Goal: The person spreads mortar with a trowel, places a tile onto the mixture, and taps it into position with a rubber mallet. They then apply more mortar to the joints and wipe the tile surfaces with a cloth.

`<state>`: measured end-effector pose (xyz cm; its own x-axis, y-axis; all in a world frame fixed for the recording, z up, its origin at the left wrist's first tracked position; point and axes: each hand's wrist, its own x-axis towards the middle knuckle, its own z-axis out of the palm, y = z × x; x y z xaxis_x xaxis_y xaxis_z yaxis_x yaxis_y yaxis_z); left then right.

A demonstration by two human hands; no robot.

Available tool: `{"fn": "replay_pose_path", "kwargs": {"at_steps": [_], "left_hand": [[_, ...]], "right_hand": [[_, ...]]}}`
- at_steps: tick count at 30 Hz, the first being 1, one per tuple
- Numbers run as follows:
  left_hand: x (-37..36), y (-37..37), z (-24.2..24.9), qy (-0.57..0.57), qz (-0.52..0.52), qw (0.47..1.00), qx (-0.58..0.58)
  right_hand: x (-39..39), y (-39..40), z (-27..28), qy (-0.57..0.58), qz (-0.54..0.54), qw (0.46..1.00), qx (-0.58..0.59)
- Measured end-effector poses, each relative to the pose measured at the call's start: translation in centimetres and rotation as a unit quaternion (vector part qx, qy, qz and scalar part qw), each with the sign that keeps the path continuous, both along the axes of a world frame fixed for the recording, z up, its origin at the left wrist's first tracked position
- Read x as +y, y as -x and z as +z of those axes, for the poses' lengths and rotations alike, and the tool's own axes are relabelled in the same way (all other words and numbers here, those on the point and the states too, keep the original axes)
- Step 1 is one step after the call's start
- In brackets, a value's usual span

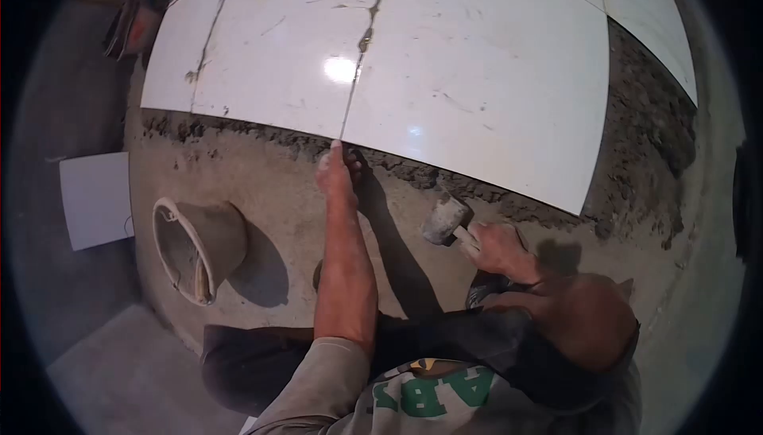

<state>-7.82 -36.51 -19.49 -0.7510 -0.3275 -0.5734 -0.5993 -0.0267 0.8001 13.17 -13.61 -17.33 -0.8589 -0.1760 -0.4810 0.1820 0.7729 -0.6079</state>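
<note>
My right hand (pixel 501 249) is wrapped around the short handle of a mallet (pixel 447 219) with a thick, grey-smeared head. The mallet is held over the bare floor, just short of the tile edge. My left hand (pixel 337 172) reaches forward to the near edge of the white floor tiles (pixel 477 77), one digit touching the joint between two of them. Its other fingers are curled, and whatever may lie inside them is hidden. Dark, crumbly mortar (pixel 429 176) shows under the near tile edge.
A light bucket (pixel 218 236) lies tilted at the left, with a handle-like piece inside its rim. Farther left is a loose white tile piece (pixel 97 200). Rough mortar (pixel 644 133) fills a gap at the right beside another laid tile (pixel 648 21). My bent leg (pixel 246 359) is near the bucket.
</note>
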Motion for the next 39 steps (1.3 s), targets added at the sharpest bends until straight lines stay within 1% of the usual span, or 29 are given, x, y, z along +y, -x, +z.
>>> {"fn": "replay_pose_path", "kwargs": {"at_steps": [1, 2, 4, 7, 11, 13, 14, 16, 17, 19, 20, 21, 22, 23, 24, 25, 26, 27, 29, 31, 33, 34, 35, 36, 37, 39], "left_hand": [[0.9, -0.2, -0.2, -0.012, -0.012, 1.000, -0.010], [0.7, 0.3, 0.1, -0.005, -0.029, 1.000, -0.008], [0.9, 0.7, 0.6, 0.025, -0.051, 0.998, -0.009], [0.5, 0.8, -0.4, 0.034, -0.070, 0.997, 0.024], [0.4, 1.2, 0.5, 0.051, -0.098, 0.993, 0.036], [0.4, 1.3, 1.2, 0.157, -0.055, 0.986, 0.026], [0.5, 1.4, 1.6, 0.152, -0.057, 0.986, 0.032], [0.5, 1.8, 2.4, 0.325, -0.056, 0.943, 0.051], [0.9, 2.2, 2.7, 0.325, -0.054, 0.943, 0.056], [2.9, 2.7, 3.5, 0.331, -0.121, 0.908, 0.227], [4.2, 2.9, 4.2, 0.377, -0.173, 0.872, 0.259], [5.3, 3.3, 4.4, 0.378, -0.172, 0.871, 0.264], [6.4, 3.9, 4.5, 0.382, -0.256, 0.832, 0.310], [7.6, 4.7, 4.6, 0.383, -0.338, 0.783, 0.355], [8.9, 5.7, 4.4, 0.382, -0.336, 0.782, 0.361], [10.1, 6.7, 3.9, 0.447, -0.389, 0.734, 0.332], [10.9, 7.7, 3.2, 0.508, -0.438, 0.678, 0.300], [11.4, 8.5, 2.7, 0.509, -0.436, 0.677, 0.304], [12.4, 9.7, 1.9, 0.518, -0.479, 0.649, 0.285], [12.7, 9.8, 1.7, 0.525, -0.477, 0.647, 0.278], [12.9, 9.4, 1.7, 0.526, -0.447, 0.676, 0.258], [12.6, 8.9, 1.4, 0.534, -0.421, 0.687, 0.257], [12.2, 8.3, 1.3, 0.535, -0.422, 0.687, 0.255], [11.7, 7.6, 1.2, 0.534, -0.406, 0.700, 0.244], [10.9, 6.7, 1.2, 0.536, -0.390, 0.713, 0.230], [9.6, 4.6, 1.6, 0.544, -0.390, 0.713, 0.207]], "right_hand": [[0.3, -0.6, 0.2, -0.006, -0.005, 1.000, 0.002], [0.2, -0.5, 0.5, 0.006, -0.030, 0.998, 0.046], [0.3, -0.7, 0.2, 0.002, -0.033, 0.999, 0.041], [0.2, -0.5, 0.2, 0.012, -0.035, 0.999, 0.033], [-0.1, -0.7, -0.5, 0.004, -0.032, 0.999, 0.033], [0.2, -0.4, 0.2, 0.006, -0.031, 0.999, 0.032], [0.3, -0.4, 0.4, 0.016, -0.025, 0.999, 0.023], [0.5, -0.3, 0.5, 0.015, -0.027, 0.999, 0.023], [0.4, -0.4, 0.4, 0.019, -0.027, 0.999, 0.017], [0.6, -0.6, 0.4, 0.022, -0.031, 0.998, 0.048], [0.8, -0.5, 0.7, 0.048, -0.041, 0.997, 0.038], [1.0, -0.5, 0.8, 0.075, -0.052, 0.995, 0.027], [1.3, -0.7, 0.7, 0.106, -0.067, 0.991, 0.047], [1.7, -0.3, 1.3, 0.104, -0.067, 0.991, 0.054], [2.4, 0.0, 2.4, 0.126, -0.070, 0.989, 0.024], [2.9, 0.3, 3.0, 0.149, -0.072, 0.986, -0.006], [3.2, 0.5, 3.1, 0.140, -0.090, 0.986, -0.028], [3.9, 1.0, 3.4, 0.139, -0.091, 0.986, -0.023], [5.2, 1.8, 4.4, 0.141, -0.111, 0.983, -0.047], [5.7, 2.1, 4.7, 0.129, -0.104, 0.986, -0.035], [6.3, 2.6, 5.1, 0.146, -0.106, 0.983, -0.022], [6.6, 2.8, 5.1, 0.146, -0.107, 0.983, -0.022], [6.8, 2.9, 5.0, 0.159, -0.099, 0.982, -0.010], [6.9, 3.0, 5.0, 0.174, -0.089, 0.981, 0.001], [7.0, 3.1, 5.1, 0.180, -0.084, 0.980, -0.004], [7.0, 3.3, 5.2, 0.197, -0.093, 0.976, -0.032]]}}
